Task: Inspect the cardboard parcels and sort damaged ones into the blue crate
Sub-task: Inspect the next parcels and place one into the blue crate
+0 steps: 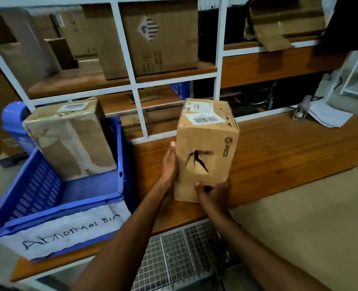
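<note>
Reaching in over the near edge of the bench (279, 148), above a wire basket (184, 259) slung below it, two bare forearms meet on the torn parcel (207, 131), held just clear of the wood near the bench's middle. The right hand (212, 194) curls round its lower near corner, thumb on the front face; the left hand (169, 162) lies flat against the left side, fingers straight and pressing. Between them the parcel stands on end, long axis running up and slightly away from the person, barcode labels on top, and a jagged tear (197, 160) gapes in the face turned toward the camera. Damaged, by my reading, so it belongs in the blue crate (37, 190), which sits at the bench's left end directly left of the hands, the left hand being the nearer. A paper label (68, 229) on its near wall reads "Abnormal Bin". A scuffed parcel (71, 139) stands against its far wall, so the move would be a sideways carry leftward, lowered in front of that one. Beyond, white shelving (132, 59) holds more cartons.
</note>
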